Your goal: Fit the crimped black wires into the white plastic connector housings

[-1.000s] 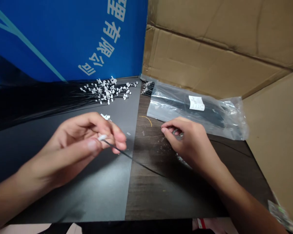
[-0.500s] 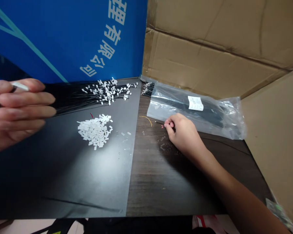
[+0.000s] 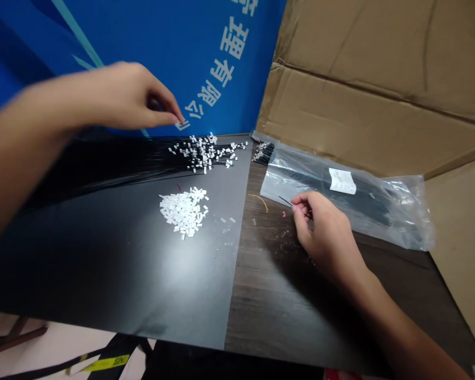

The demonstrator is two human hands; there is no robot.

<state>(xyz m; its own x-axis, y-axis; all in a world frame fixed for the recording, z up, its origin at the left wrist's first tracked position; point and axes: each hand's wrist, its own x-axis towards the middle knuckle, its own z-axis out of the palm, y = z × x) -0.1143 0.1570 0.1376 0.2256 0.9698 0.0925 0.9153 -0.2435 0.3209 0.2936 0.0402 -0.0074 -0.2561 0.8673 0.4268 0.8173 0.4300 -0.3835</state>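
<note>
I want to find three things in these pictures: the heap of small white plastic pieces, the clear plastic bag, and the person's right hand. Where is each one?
heap of small white plastic pieces (image 3: 184, 212): head view, middle of the heap.
clear plastic bag (image 3: 404, 221): head view, its right end.
right hand (image 3: 324, 232): head view, back of the hand.

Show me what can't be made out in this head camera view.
In the head view:
The right hand hides whatever it pinches, except a thin black wire.
The left hand is blurred, so any hold cannot be told.
The label on the plastic bag is too small to read.
The blue board's lettering is cut off by the top edge.
</note>
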